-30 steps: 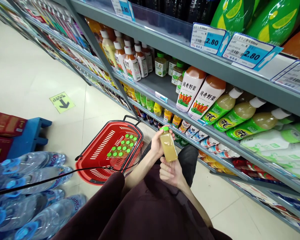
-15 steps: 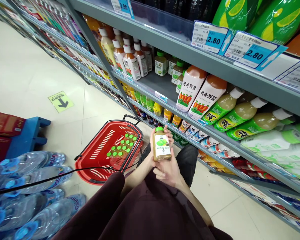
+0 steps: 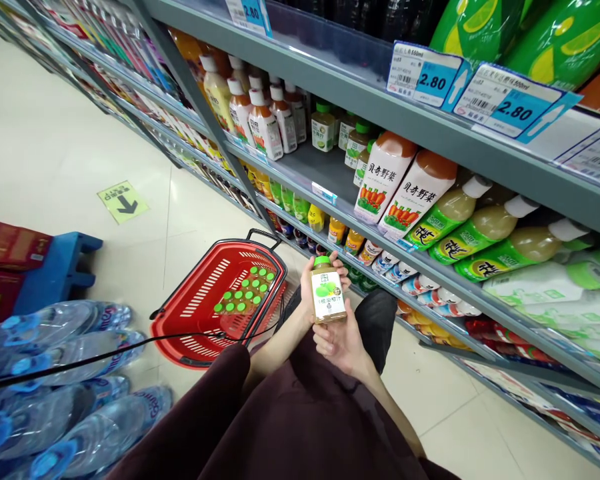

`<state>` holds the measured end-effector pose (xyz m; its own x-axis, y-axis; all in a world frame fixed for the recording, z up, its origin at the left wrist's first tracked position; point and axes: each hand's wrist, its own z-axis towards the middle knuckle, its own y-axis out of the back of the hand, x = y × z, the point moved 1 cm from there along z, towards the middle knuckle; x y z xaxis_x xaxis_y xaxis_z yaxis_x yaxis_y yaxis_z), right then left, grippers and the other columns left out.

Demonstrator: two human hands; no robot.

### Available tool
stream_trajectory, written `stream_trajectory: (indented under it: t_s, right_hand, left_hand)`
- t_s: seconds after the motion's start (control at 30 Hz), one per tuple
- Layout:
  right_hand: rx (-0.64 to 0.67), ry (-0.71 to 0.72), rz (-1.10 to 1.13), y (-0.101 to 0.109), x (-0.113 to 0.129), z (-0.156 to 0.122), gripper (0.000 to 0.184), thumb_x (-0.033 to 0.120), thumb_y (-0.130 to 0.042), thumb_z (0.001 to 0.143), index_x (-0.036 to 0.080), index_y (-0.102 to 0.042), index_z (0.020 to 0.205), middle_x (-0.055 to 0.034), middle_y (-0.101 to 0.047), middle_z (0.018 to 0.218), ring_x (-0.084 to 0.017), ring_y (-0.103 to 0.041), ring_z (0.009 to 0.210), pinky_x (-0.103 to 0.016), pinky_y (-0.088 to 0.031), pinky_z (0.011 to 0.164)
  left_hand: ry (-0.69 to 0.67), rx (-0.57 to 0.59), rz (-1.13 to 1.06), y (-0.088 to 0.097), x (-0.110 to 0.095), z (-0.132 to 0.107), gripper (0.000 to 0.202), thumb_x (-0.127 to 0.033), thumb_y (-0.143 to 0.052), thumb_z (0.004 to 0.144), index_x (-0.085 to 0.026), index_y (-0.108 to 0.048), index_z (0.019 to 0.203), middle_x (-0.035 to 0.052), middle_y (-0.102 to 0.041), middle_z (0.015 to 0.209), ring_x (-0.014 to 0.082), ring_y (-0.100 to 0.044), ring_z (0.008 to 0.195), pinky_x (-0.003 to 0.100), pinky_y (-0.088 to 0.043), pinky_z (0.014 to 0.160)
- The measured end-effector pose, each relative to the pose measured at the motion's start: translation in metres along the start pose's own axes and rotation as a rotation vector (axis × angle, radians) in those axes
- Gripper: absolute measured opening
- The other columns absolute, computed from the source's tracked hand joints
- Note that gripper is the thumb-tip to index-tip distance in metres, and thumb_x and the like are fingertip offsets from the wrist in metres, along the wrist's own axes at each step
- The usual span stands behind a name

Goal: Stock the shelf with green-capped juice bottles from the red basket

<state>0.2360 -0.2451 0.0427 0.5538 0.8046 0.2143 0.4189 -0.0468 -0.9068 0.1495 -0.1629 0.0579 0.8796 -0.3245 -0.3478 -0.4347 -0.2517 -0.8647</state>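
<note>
Over my lap I hold a small juice bottle (image 3: 329,297) with a green cap and a white label that shows green fruit. My left hand (image 3: 307,293) is wrapped round it from behind, with fingertips showing at the right near the cap. At the base, my right hand (image 3: 344,343) grips the bottle's lower right corner, its fingers curled underneath. Left of my hands, a red shopping basket (image 3: 190,300) stands on the floor, with several green-capped bottles (image 3: 244,293) grouped inside.
Shelves to the right hold carrot juice bottles (image 3: 383,177), green-capped bottles (image 3: 323,125) and tilted green-labelled bottles (image 3: 445,210). Large water bottles (image 3: 105,427) lie at lower left, near a blue pallet (image 3: 55,270). A dark cord (image 3: 180,335) crosses above the basket.
The juice bottle has shifted slightly right and tilted a little in my hands. Both hands keep hold of it; the basket stays in place.
</note>
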Motion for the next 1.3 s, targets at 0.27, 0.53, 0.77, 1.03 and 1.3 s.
stream_trajectory:
  t_s: [0.27,0.53,0.77,1.03,1.3]
  right_hand:
    - [-0.204,0.217,-0.141,0.011,-0.004,0.002,0.057,0.072,-0.074,0.078,0.016,-0.068,0.089,0.0046,-0.059,0.051,-0.007,-0.042,0.035,-0.02,-0.029,0.038]
    - [-0.344,0.378,-0.426,0.007,-0.009,0.0,0.047,0.057,-0.084,0.074,0.016,-0.065,0.085,0.0004,-0.066,0.06,-0.012,-0.06,0.048,-0.02,-0.042,0.043]
    - [-0.513,0.601,-0.551,0.01,-0.01,0.003,0.043,0.039,-0.089,0.072,0.022,-0.057,0.094,0.0062,-0.064,0.072,-0.009,-0.053,0.053,-0.02,-0.04,0.048]
    - [-0.596,0.733,-0.618,0.016,-0.006,0.004,0.061,0.03,-0.093,0.064,0.025,-0.048,0.103,0.0037,-0.066,0.093,-0.015,-0.064,0.081,-0.029,-0.051,0.076]
    - [-0.569,0.727,-0.61,0.016,-0.005,0.003,0.059,0.031,-0.093,0.063,0.024,-0.051,0.104,0.0022,-0.066,0.095,-0.015,-0.062,0.081,-0.028,-0.05,0.073]
  left_hand:
    - [0.038,0.039,-0.05,0.003,-0.011,0.004,0.036,-0.046,-0.062,0.093,-0.019,-0.065,0.116,0.004,-0.067,0.085,0.0154,-0.068,0.077,0.027,-0.057,0.072]
    - [-0.026,-0.013,0.138,0.006,-0.016,0.007,0.05,-0.056,-0.06,0.091,-0.014,-0.067,0.117,0.0087,-0.07,0.083,0.0231,-0.07,0.083,0.033,-0.057,0.073]
    - [-0.068,-0.013,0.241,0.003,-0.015,0.007,0.057,-0.063,-0.058,0.09,-0.013,-0.068,0.115,0.0075,-0.067,0.073,0.025,-0.069,0.083,0.034,-0.054,0.071]
    - [-0.114,-0.009,0.25,-0.001,-0.014,0.004,0.057,-0.065,-0.052,0.093,-0.014,-0.068,0.113,0.0033,-0.058,0.062,0.0215,-0.063,0.073,0.033,-0.053,0.069]
    - [-0.128,0.003,0.242,-0.003,-0.016,0.003,0.056,-0.068,-0.052,0.093,-0.016,-0.069,0.108,0.0027,-0.057,0.062,0.0196,-0.061,0.068,0.031,-0.052,0.066]
